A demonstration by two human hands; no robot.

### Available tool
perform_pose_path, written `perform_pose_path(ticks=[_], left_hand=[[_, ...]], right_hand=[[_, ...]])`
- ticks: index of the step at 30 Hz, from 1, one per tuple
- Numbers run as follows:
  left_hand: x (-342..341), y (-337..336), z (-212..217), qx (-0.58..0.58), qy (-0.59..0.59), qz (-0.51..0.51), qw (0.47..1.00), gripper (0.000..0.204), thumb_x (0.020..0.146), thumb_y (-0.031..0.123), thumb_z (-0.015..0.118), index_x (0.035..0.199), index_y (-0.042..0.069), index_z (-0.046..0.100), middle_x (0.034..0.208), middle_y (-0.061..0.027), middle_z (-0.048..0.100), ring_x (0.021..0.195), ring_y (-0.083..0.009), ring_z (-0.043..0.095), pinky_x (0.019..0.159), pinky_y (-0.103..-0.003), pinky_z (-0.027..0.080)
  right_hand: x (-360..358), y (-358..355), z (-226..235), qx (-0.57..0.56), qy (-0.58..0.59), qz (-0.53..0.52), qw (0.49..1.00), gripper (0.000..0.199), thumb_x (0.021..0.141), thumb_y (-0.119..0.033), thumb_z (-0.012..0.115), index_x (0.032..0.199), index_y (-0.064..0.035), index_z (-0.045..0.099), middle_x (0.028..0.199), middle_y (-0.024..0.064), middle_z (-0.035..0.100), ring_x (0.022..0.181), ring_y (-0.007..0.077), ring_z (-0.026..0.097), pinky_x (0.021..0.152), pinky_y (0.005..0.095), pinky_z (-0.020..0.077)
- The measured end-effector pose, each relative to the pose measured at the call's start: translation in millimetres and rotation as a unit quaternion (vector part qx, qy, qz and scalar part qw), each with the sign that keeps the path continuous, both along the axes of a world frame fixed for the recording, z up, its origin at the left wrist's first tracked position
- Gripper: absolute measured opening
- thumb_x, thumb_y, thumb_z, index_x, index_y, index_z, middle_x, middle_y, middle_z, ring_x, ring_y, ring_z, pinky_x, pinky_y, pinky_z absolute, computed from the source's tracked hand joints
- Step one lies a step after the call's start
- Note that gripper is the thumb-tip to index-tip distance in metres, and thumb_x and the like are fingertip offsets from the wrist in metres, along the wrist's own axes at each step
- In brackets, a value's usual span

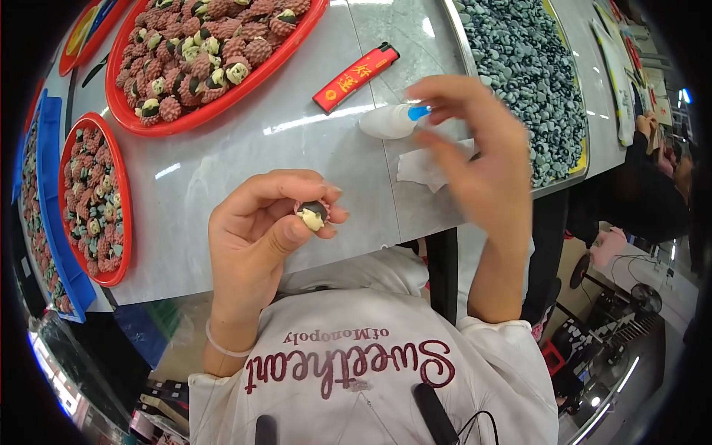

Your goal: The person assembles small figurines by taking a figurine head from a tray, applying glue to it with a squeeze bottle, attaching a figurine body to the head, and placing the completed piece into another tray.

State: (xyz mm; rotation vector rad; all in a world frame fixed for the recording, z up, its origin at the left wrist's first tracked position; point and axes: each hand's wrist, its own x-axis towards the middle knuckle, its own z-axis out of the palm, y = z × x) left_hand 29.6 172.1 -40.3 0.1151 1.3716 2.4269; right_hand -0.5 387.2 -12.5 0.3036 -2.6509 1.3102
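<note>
My left hand (pixel 261 230) pinches a small ornament (pixel 312 213) between thumb and fingers. The piece has a pink ridged base, a dark cap and a cream-coloured part. A white squeeze bottle (pixel 387 122) with a blue tip lies on the table at centre right. Around its tip my right hand (pixel 478 152) hovers with thumb and fingers apart, slightly blurred; whether it touches the bottle cannot be made out. Beneath that hand is a crumpled white tissue (pixel 423 169), partly covered by the fingers.
A large red tray (pixel 210 111) of pink ornaments stands far left. Nearer are a smaller red tray (pixel 127 222) of similar pieces and a blue crate (pixel 67 256). A flat red lighter-like object (pixel 356 78) lies mid-table. At right, a metal-edged tray (pixel 463 37) holds many dark glossy pieces.
</note>
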Motion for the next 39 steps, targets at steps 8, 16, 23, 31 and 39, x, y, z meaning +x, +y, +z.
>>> perform_pose_path(ticks=[8, 16, 23, 31, 39], left_hand=[[-0.7, 2.4, -0.1, -0.004, 0.000, -0.007, 1.000, 0.028, 0.077, 0.016, 0.063, 0.095, -0.004, 0.055, 0.092, -0.0140, 0.056, 0.080, -0.0212, 0.060, 0.066, -0.028, 0.050], [-0.6, 1.2, -1.3, 0.013, 0.006, -0.018, 1.000, 0.026, 0.077, 0.013, 0.062, 0.096, -0.004, 0.055, 0.092, -0.0139, 0.056, 0.080, -0.0204, 0.059, 0.067, -0.027, 0.050], [-1.1, 0.9, 0.2, 0.023, 0.008, -0.028, 0.999, 0.022, 0.079, 0.008, 0.059, 0.096, -0.004, 0.054, 0.093, -0.0141, 0.055, 0.082, -0.0203, 0.058, 0.068, -0.028, 0.050], [-0.8, 0.5, -0.2, 0.029, 0.021, -0.032, 0.999, 0.022, 0.079, 0.008, 0.058, 0.096, -0.005, 0.053, 0.094, -0.0140, 0.054, 0.083, -0.0198, 0.058, 0.069, -0.028, 0.050], [-0.8, 0.5, 1.2, 0.015, 0.012, -0.034, 0.999, 0.021, 0.079, 0.007, 0.058, 0.096, -0.004, 0.053, 0.094, -0.0131, 0.054, 0.083, -0.0190, 0.058, 0.070, -0.028, 0.050]], right_hand=[[-16.4, 62.4, 5.2, 0.160, 0.040, -0.033, 0.986, 0.024, 0.069, 0.004, 0.056, 0.092, -0.0028, 0.059, 0.094, 0.0074, 0.056, 0.079, 0.0190, 0.054, 0.069, 0.0255, 0.0430], [-13.6, 57.5, 7.7, 0.176, 0.028, -0.099, 0.979, 0.021, 0.066, 0.007, 0.059, 0.086, 0.0008, 0.058, 0.089, 0.0050, 0.056, 0.067, 0.0111, 0.052, 0.062, 0.0220, 0.0422], [-10.5, 55.4, 5.8, 0.204, 0.055, -0.140, 0.967, 0.012, 0.068, 0.004, 0.060, 0.079, 0.0034, 0.056, 0.086, 0.0052, 0.056, 0.064, 0.0105, 0.052, 0.060, 0.0217, 0.0420], [-8.5, 58.7, 4.3, 0.197, 0.053, -0.152, 0.967, 0.012, 0.069, 0.004, 0.060, 0.080, 0.0026, 0.056, 0.084, 0.0045, 0.056, 0.063, 0.0098, 0.051, 0.060, 0.0215, 0.0412], [-12.7, 53.0, 4.1, 0.200, 0.058, -0.139, 0.968, 0.017, 0.070, 0.001, 0.060, 0.087, -0.0006, 0.059, 0.078, 0.0032, 0.055, 0.062, 0.0090, 0.047, 0.058, 0.0211, 0.0388]])
